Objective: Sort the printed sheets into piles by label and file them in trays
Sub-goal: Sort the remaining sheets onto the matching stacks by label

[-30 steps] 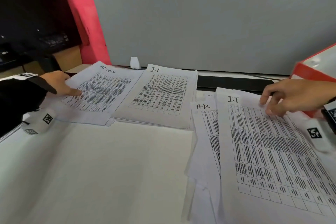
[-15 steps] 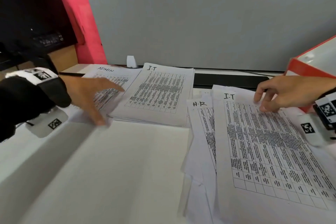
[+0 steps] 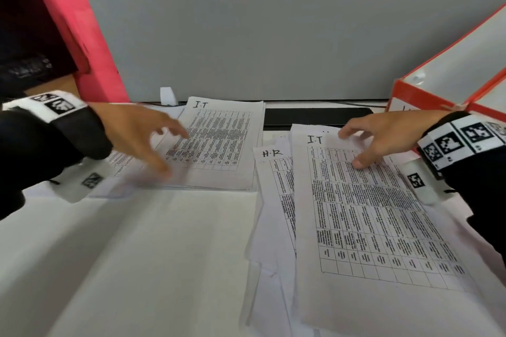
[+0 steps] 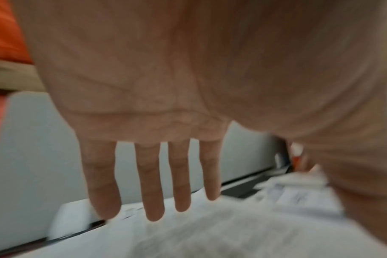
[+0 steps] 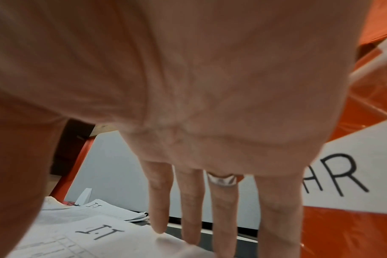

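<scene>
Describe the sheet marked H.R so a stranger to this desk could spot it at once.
Start at the grey divider panel, then drop to the loose papers on the desk's right side. The H.R sheet peeks out left of the big I.T sheet lying over it; it alone shows a handwritten H.R.

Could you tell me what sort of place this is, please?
Probably an office desk: a grey partition screen behind, printed sheets hand-labelled by department, and an orange filing tray marked HR.

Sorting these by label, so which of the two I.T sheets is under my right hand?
The near I.T sheet, overlapping the H.R sheet; your right hand touches its top edge. The far I.T pile lies by your left hand.
</scene>
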